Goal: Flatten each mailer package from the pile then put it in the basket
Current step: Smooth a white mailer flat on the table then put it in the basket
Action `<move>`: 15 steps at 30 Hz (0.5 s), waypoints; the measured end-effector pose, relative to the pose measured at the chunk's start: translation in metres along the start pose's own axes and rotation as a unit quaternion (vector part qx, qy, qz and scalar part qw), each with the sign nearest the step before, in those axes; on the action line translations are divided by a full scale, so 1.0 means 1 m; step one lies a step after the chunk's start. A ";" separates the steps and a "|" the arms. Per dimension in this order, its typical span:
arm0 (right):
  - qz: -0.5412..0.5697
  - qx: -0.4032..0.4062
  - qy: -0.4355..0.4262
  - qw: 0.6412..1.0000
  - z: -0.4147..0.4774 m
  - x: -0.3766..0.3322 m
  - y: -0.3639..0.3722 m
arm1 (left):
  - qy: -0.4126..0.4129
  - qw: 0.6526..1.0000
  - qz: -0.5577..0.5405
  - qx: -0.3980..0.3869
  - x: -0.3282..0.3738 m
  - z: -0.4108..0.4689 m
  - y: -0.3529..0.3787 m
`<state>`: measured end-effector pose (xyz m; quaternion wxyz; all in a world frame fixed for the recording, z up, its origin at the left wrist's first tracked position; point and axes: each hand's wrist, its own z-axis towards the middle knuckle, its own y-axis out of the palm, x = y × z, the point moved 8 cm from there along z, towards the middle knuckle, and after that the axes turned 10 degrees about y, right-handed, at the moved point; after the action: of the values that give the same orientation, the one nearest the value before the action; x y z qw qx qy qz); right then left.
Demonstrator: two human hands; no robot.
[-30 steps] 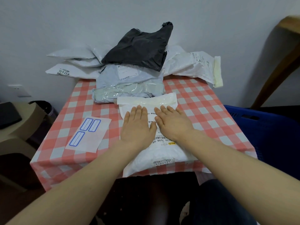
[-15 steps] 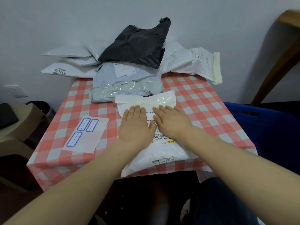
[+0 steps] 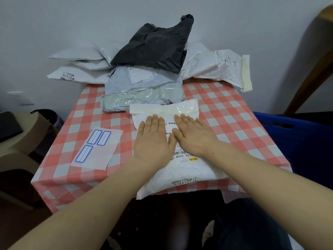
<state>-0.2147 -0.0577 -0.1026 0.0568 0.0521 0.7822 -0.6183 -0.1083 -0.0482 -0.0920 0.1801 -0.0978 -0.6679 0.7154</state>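
Barely anything changes over this last second. The left hand (image 3: 153,139) and right hand (image 3: 195,137) stay where they were, side by side on the white mailer (image 3: 189,168), thumbs almost touching. Both lie flat, palms down, fingers straight and close together, pinching nothing. The fingertips still stop just short of the glossy flap at the mailer's 12 o'clock end. So this reads as the press holding, not a stroke across. My call is that the flattening of this package is nearly done and the lift comes next.

The mailer sits at 6 o'clock on the table, its near end hanging over the edge. The basket (image 3: 297,141), blue, waits off the table at 3 o'clock, so that's a carry to the right. The pile (image 3: 144,82) is stacked at 12 o'clock, a black mailer (image 3: 153,44) on top and a grey mailer (image 3: 142,98) just beyond the flap. Plenty left to do!

The surface is a red-and-white checked cloth (image 3: 234,114), smooth and a little shiny, so I'd expect a mailer to slide easily. A label sheet (image 3: 97,148) with blue frames lies at 8 o'clock. Behind it all is a plain pale wall (image 3: 72,24), with a wooden frame (image 3: 315,60) at 2 o'clock. A wall socket (image 3: 18,98) and a dark bin (image 3: 46,118) sit low at 9 o'clock.
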 end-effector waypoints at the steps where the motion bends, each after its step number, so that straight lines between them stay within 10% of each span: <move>1: -0.009 0.003 0.000 1.000 0.000 -0.001 0.000 | 0.000 1.000 0.000 -0.004 0.000 0.000 0.001; 11: 0.223 0.010 0.020 0.974 0.000 0.008 -0.031 | -0.016 0.990 -0.140 -0.006 -0.008 0.007 -0.014; 15: 0.040 0.063 -0.030 0.997 0.003 -0.018 -0.041 | -0.025 0.997 -0.031 0.060 -0.028 0.011 -0.034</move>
<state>-0.2027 -0.0703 -0.0612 0.1014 0.0688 0.7369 -0.6648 -0.0824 -0.0672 -0.0599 0.1908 -0.0482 -0.6310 0.7504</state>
